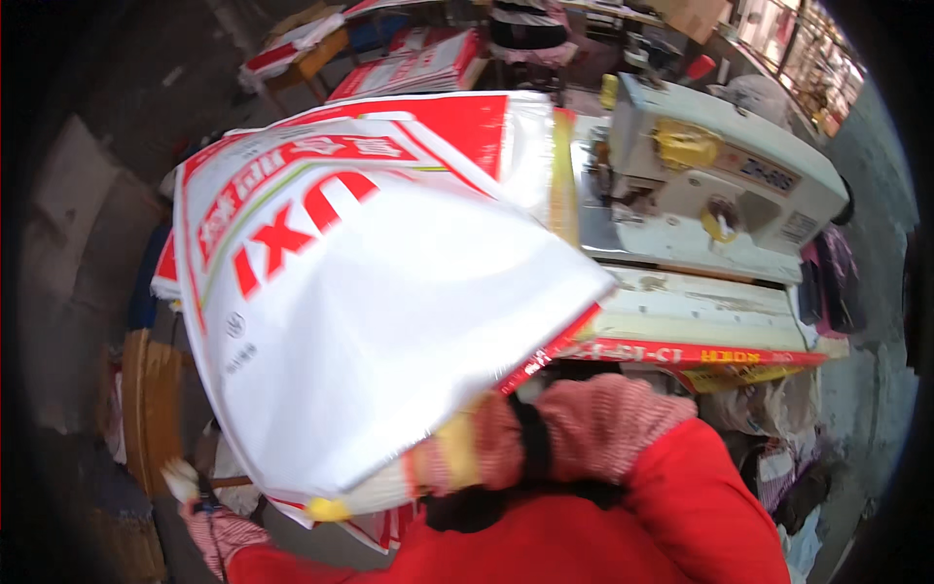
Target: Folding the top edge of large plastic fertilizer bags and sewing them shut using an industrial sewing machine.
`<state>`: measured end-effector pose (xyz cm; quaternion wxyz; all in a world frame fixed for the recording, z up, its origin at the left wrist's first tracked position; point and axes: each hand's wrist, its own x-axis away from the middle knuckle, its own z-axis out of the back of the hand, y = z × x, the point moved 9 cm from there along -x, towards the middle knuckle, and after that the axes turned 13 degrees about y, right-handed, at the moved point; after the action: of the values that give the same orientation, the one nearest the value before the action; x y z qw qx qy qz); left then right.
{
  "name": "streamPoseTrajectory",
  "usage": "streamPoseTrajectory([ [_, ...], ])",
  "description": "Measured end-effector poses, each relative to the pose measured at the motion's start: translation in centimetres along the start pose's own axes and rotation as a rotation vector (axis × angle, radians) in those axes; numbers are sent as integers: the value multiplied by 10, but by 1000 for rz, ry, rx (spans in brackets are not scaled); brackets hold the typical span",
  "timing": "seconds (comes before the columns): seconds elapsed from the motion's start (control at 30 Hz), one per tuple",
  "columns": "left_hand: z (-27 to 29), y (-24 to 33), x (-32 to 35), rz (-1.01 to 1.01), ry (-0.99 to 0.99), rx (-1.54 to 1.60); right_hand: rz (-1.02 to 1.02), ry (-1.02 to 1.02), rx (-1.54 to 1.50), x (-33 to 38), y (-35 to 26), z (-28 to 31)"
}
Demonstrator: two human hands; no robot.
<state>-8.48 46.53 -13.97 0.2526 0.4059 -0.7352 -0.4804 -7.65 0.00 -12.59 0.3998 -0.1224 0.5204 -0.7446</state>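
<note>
A large white plastic sack [389,292] with red print spreads tilted in front of me, over other red and white sacks [477,127] beside the sewing machine. My right arm bends across my body. My right hand [375,493], in a pale glove with yellow fingertips, is closed on the sack's near edge; the sack hides part of it. Down at the lower left is my left hand [185,484], gloved and apart from the sack. Motion smears its fingers.
A pale industrial sewing machine [725,175] stands on the right, its bench edged with a red printed strip [700,355]. More stacked sacks [423,63] lie at the back, near a seated person [530,34]. A wooden bench [151,414] stands at the left.
</note>
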Motion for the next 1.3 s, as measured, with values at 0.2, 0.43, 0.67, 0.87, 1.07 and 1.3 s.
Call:
streamPoseTrajectory([
  [0.2, 72, -141, 162, 216, -118, -310, -122, -156, -211, 83, 57, -11],
  [0.43, -97, -123, 243, 582, -482, -95, -412, 939, -102, 217, 85, 164],
  [0.67, -86, -127, 272, 567, -705, -382, -187, 1003, 831, 190, 89, 241],
  [0.87, -83, -154, 279, 310, -671, -573, -406, 978, 1080, 191, 86, 267],
  [1.07, -62, -185, 233, 238, -478, -500, 1, 1462, 927, 220, 42, 262],
  [1.3, -30, -159, 196, 106, -289, -752, -863, 965, -303, 248, 134, 154],
])
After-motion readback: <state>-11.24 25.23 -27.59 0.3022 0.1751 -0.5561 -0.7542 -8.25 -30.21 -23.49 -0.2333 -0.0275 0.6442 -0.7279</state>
